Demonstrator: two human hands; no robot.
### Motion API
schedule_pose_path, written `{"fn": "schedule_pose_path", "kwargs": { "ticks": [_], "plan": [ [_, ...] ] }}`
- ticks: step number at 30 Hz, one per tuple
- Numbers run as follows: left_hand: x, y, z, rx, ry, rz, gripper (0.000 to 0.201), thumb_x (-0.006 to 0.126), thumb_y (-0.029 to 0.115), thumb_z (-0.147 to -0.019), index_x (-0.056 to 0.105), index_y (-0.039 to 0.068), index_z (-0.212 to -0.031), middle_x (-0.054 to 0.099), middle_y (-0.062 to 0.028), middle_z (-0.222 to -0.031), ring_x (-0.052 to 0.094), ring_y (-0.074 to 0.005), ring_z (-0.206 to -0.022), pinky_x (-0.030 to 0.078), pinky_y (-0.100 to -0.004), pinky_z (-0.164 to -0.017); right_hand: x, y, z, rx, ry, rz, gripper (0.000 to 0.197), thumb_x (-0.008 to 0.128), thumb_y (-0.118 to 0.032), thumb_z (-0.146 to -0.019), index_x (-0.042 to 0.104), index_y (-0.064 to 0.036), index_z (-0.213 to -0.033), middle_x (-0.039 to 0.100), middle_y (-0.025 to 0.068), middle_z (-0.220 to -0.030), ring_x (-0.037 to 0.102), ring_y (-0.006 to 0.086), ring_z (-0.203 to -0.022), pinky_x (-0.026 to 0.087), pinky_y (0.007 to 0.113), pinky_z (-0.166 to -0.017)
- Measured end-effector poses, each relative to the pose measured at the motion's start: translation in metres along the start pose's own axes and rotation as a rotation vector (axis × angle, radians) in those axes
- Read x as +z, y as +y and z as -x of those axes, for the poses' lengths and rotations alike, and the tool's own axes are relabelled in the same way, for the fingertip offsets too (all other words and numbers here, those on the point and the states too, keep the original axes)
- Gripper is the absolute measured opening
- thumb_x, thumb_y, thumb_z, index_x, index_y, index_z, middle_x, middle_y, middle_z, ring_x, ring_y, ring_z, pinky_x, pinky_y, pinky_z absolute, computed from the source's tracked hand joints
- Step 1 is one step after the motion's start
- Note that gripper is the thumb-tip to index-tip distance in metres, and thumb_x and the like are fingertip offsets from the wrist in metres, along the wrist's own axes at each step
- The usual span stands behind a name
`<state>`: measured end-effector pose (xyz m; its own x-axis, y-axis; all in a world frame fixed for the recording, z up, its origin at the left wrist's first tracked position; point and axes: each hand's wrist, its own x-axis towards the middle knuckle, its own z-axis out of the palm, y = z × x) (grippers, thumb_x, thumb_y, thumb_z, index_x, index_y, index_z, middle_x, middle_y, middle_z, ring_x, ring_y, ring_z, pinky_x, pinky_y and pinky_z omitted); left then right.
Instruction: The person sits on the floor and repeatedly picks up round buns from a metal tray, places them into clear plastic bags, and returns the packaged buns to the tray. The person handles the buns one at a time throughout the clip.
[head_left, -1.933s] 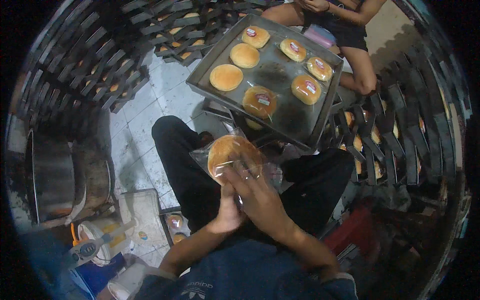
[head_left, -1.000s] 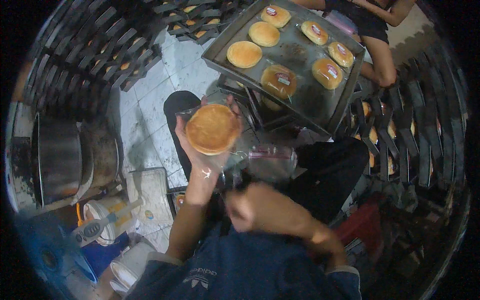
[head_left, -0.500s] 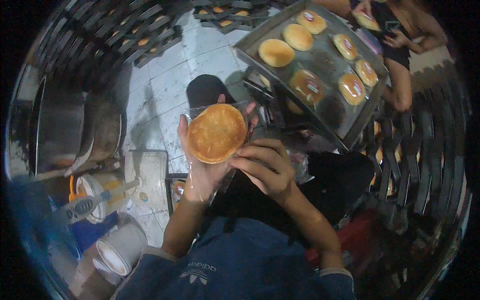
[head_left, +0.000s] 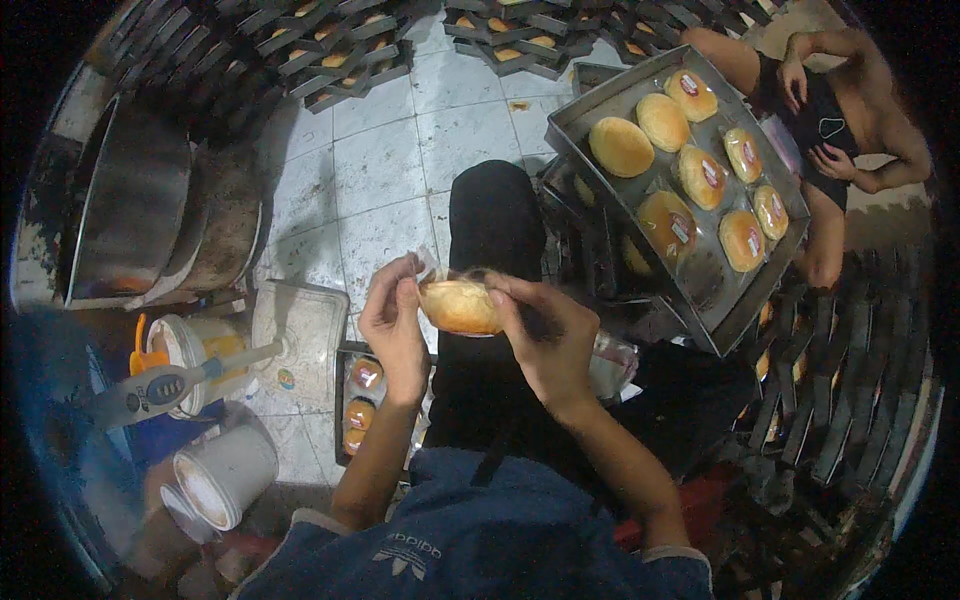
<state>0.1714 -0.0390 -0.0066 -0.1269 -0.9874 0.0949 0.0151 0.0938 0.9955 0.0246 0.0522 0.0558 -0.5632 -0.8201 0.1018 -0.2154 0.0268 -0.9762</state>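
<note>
A round golden bun [head_left: 462,307] is held edge-on in front of my body, its pale side toward me. Clear plastic [head_left: 428,264] shows at its upper left, so it appears to be in a thin bag. My left hand [head_left: 398,325] is closed at the bun's left end, thumb and fingers pinching there. On the opposite end my right hand [head_left: 550,340] grips with thumb and forefinger. The far side of the bun and part of the plastic are hidden.
To the right, a metal tray [head_left: 640,215] holds several buns, some wrapped and labelled. A person [head_left: 835,110] sits beyond it. A lower tray [head_left: 345,400] with wrapped buns lies by my left forearm. White buckets [head_left: 245,465] stand at left; stacked trays [head_left: 340,55] line the back.
The bun has tipped from flat on my left palm to edge-on between both hands. A wrapped bun has appeared in the tray's middle, and the other person's hands no longer hold one.
</note>
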Motion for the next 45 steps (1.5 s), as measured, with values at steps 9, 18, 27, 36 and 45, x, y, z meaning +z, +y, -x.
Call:
{"fn": "schedule_pose_path", "kwargs": {
  "ticks": [9, 18, 27, 36, 45],
  "plan": [
    [0.026, 0.046, -0.062, -0.336, 0.024, 0.05, 0.029, 0.068, 0.016, -0.094, 0.069, -0.007, -0.111, 0.072, -0.0142, -0.104, 0.064, -0.017, -0.098, 0.047, -0.0313, -0.091, 0.003, -0.02, -0.056, 0.136, 0.114, -0.05, 0.009, 0.073, -0.006, -0.088, 0.074, 0.0011, -0.094, 0.074, 0.0079, -0.095, 0.068, 0.0126, -0.087, 0.052, 0.027, -0.081],
    [-0.015, -0.028, 0.041, -0.456, -0.134, 0.254, 0.024, 0.064, 0.015, -0.096, 0.053, 0.01, -0.076, 0.054, 0.0031, -0.074, 0.049, -0.0059, -0.073, 0.04, -0.0244, -0.07, -0.031, 0.052, 0.035, 0.227, 0.034, 0.311, 0.024, 0.082, -0.023, -0.079, 0.075, -0.0045, -0.092, 0.071, 0.0052, -0.075, 0.064, 0.0196, -0.072, 0.048, 0.033, -0.071],
    [-0.001, -0.015, 0.03, -0.6, -0.076, 0.171, 0.019, 0.065, 0.023, -0.095, 0.064, 0.008, -0.084, 0.061, 0.0005, -0.076, 0.052, -0.0076, -0.07, 0.041, -0.0253, -0.067, -0.056, 0.085, 0.031, 0.146, 0.249, 0.031, 0.043, 0.07, -0.018, -0.087, 0.06, -0.0013, -0.125, 0.052, 0.0187, -0.135, 0.052, 0.0283, -0.122, 0.043, 0.038, -0.102],
    [-0.053, -0.028, -0.03, -1.203, -0.461, 0.234, 0.021, 0.068, 0.032, -0.089, 0.064, 0.017, -0.104, 0.061, 0.0022, -0.09, 0.054, -0.0103, -0.072, 0.044, -0.0273, -0.063, -0.035, 0.044, -0.011, -0.603, -0.371, 0.437, 0.057, 0.079, -0.025, -0.075, 0.058, -0.0148, -0.127, 0.055, 0.0091, -0.137, 0.051, 0.0303, -0.128, 0.042, 0.047, -0.106],
    [0.063, 0.038, -0.03, -0.375, -0.552, 0.013, 0.019, 0.059, 0.025, -0.098, 0.057, 0.009, -0.109, 0.056, -0.0011, -0.082, 0.051, -0.0094, -0.065, 0.04, -0.0235, -0.057, -0.236, -0.03, 0.014, 0.254, 0.59, 0.227, 0.077, 0.076, -0.048, -0.082, 0.044, -0.0047, -0.136, 0.064, 0.0295, -0.114, 0.066, 0.0415, -0.106, 0.05, 0.049, -0.092]
  ]
}}
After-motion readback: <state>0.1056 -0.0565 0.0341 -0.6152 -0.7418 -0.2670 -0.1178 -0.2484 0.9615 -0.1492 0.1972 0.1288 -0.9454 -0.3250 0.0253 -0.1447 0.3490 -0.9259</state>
